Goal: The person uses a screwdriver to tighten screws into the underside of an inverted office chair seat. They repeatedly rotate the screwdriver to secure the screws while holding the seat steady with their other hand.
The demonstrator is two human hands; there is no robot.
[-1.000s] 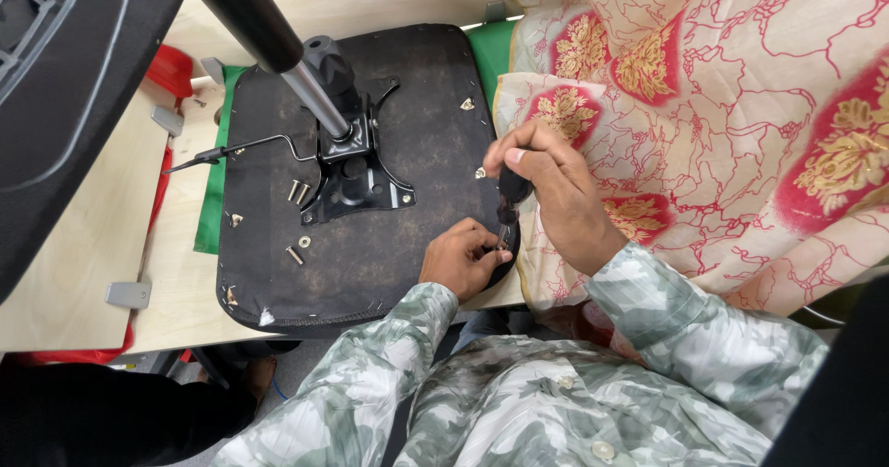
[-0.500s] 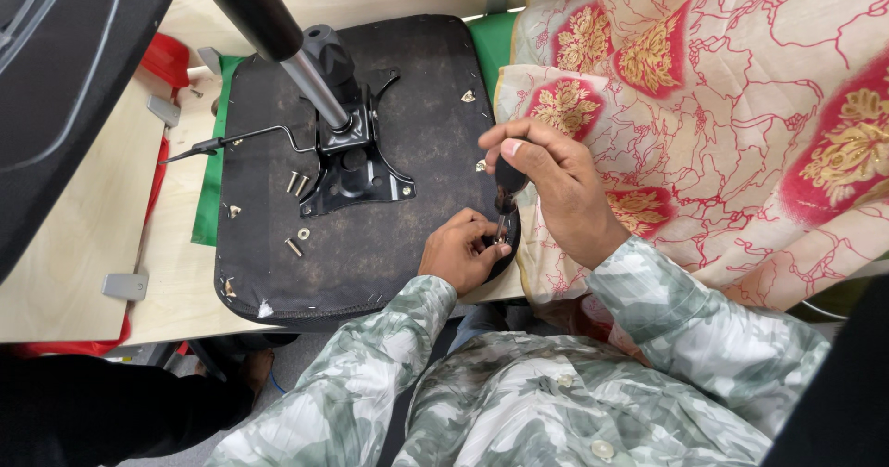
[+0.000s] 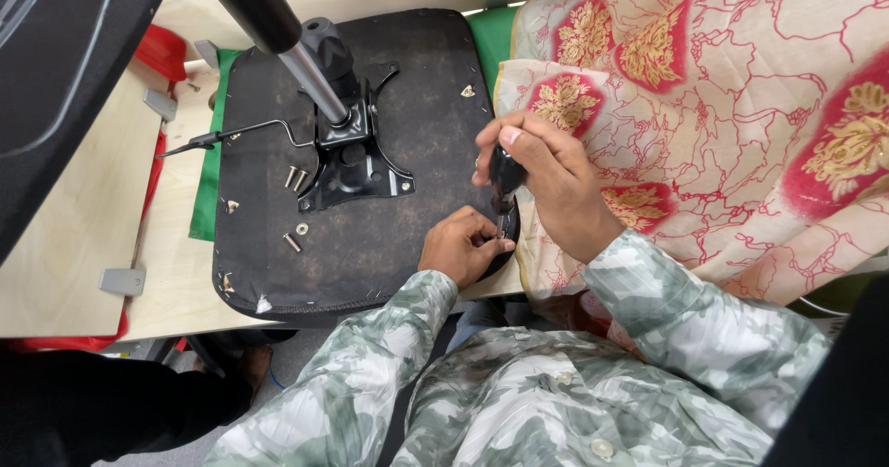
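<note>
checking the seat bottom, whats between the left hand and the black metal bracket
In the head view, only bare black seat underside lies between the left hand and the metal bracket; the loose bolts sit on the bracket's far side.

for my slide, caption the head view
Right hand drives a screwdriver into an upturned chair seat; left hand steadies it.

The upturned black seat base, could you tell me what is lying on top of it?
On the seat base: a black metal bracket with its post, and loose bolts. The left hand and right hand cover the screwdriver tip.
</note>
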